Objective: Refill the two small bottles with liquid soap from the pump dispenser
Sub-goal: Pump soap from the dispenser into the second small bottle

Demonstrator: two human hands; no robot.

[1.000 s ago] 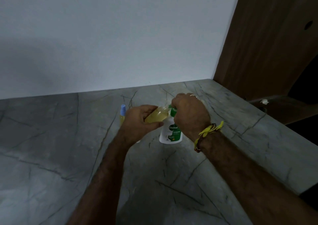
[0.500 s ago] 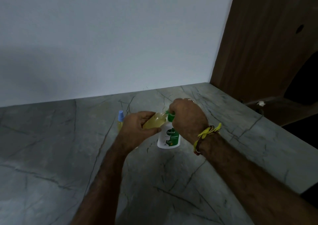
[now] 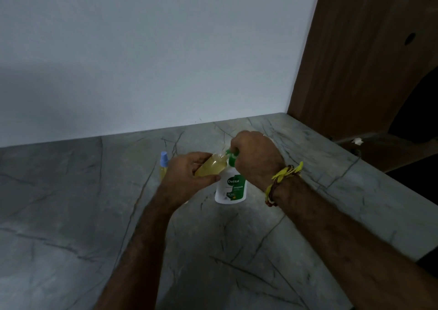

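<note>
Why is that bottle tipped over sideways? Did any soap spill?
The left hand holds the small bottle tilted on purpose, its mouth at the pump dispenser spout. The right hand is on the pump. No spill shows on the counter.

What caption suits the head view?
Left hand tilts small bottle at Dettol pump dispenser; right hand on pump.

Dim, bluish cast; brightest patch on the grey veined marble counter (image 3: 260, 215) beside the white-and-green pump dispenser (image 3: 231, 187); edges bowed, corners dark, possibly vignetted.
</note>
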